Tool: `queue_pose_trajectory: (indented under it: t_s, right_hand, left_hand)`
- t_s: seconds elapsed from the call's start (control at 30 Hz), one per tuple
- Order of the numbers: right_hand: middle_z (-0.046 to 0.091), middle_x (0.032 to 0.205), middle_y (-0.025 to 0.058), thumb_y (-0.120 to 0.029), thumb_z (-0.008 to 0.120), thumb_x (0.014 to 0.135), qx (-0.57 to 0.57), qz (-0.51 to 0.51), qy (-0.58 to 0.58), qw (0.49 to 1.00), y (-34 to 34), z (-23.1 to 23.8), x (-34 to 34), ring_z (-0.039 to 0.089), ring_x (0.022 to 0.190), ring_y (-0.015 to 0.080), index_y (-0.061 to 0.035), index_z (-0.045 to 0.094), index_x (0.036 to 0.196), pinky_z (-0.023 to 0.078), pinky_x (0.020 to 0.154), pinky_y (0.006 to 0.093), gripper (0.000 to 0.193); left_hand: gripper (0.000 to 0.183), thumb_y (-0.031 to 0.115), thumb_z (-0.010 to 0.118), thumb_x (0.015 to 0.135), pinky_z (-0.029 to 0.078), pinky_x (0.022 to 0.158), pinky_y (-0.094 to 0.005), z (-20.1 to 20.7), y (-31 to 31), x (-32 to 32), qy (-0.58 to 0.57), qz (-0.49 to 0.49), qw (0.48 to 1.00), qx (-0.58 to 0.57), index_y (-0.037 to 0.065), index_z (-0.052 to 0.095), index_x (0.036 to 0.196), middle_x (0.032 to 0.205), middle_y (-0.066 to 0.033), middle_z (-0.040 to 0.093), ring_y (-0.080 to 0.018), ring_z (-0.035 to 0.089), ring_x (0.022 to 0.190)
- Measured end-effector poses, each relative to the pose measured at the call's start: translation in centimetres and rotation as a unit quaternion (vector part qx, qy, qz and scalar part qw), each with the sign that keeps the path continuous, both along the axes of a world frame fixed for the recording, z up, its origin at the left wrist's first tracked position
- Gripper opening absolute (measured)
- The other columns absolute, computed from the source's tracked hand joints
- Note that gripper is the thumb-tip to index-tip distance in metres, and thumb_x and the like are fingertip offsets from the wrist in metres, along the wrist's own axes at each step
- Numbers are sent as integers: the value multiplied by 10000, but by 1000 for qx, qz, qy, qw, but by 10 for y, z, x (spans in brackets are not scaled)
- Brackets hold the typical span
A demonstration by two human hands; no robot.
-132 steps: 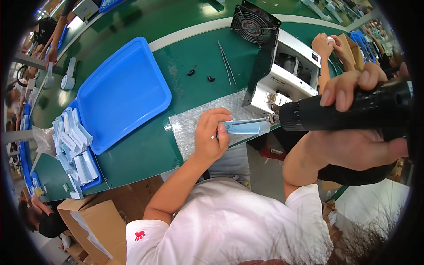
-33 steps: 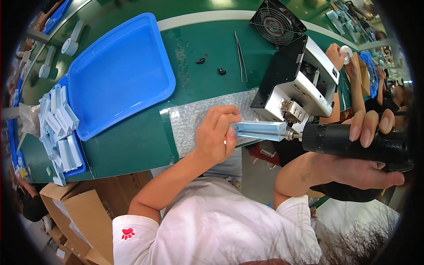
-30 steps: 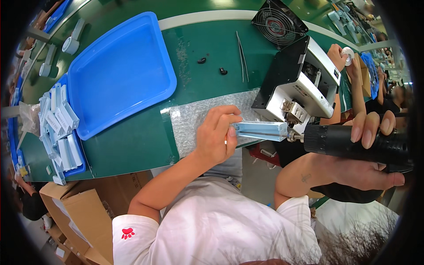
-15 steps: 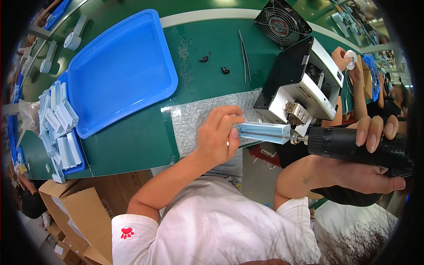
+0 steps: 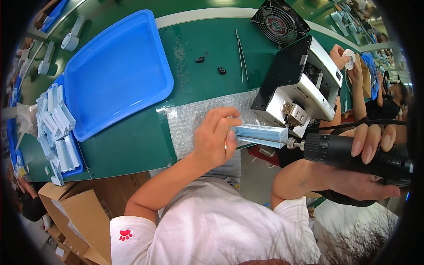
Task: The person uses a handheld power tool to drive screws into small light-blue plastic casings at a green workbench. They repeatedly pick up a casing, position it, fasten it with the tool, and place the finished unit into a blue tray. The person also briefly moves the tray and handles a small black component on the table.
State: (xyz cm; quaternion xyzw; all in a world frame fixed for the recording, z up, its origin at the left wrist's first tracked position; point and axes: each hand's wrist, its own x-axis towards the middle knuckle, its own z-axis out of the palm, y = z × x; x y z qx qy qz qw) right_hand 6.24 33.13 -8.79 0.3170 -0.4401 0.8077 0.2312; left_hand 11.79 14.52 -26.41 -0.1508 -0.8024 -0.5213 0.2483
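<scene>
My left hand (image 5: 215,136) pinches one end of a long, pale-blue plastic part (image 5: 265,135) between thumb and fingers, over the front edge of the bench. A thin metal shaft runs along the part. In my right hand (image 5: 349,180) is a black electric screwdriver (image 5: 324,148), lying almost level and pointing left. Its metal tip meets the right end of the part; whether a screw sits there is too small to tell. My right fingers wrap over the tool's body, with the thumb beneath.
Behind the part stands a black-and-silver screw feeder (image 5: 298,88), a fan (image 5: 280,24) beyond it. Tweezers (image 5: 241,55) and small black pieces (image 5: 221,70) lie on the green bench. Left are a blue tray (image 5: 165,84), similar plastic parts (image 5: 55,123) and a cardboard box (image 5: 88,221). Another person's hands (image 5: 339,56) work at right.
The plastic part has turned slightly in my left hand, its right end dipping a little. The screwdriver remains against that end, and its black cable now shows above it. The whole view has shifted slightly.
</scene>
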Motion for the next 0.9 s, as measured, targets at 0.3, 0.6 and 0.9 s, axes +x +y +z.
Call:
queue_pose_trajectory:
  t_s: [0.3,0.6,0.9]
  right_hand:
    - [437,1010,105,-538,660,893,-72,-26,-44,996,-9,-14,8,496,709,156,12,380,1303,426,591,280,741]
    - [516,1002,151,-615,517,915,52,-76,-12,996,35,51,-5,542,727,206,77,414,1272,466,621,322,785]
    - [593,913,176,-821,391,860,217,-386,-58,895,6,33,-29,575,625,236,74,514,1007,507,542,348,916]
  left_hand:
    - [184,74,429,930,498,782,-422,2,2,4,-24,3,1000,-8,-13,566,1019,1053,-221,629,-350,609,900]
    - [183,54,442,910,493,795,-425,-2,4,-1,-11,23,999,36,-5,583,1012,1053,-201,629,-351,609,914]
    - [224,70,375,959,479,851,-393,-2,6,1,-14,-1,1000,23,-35,561,1025,1074,-229,605,-312,611,931]
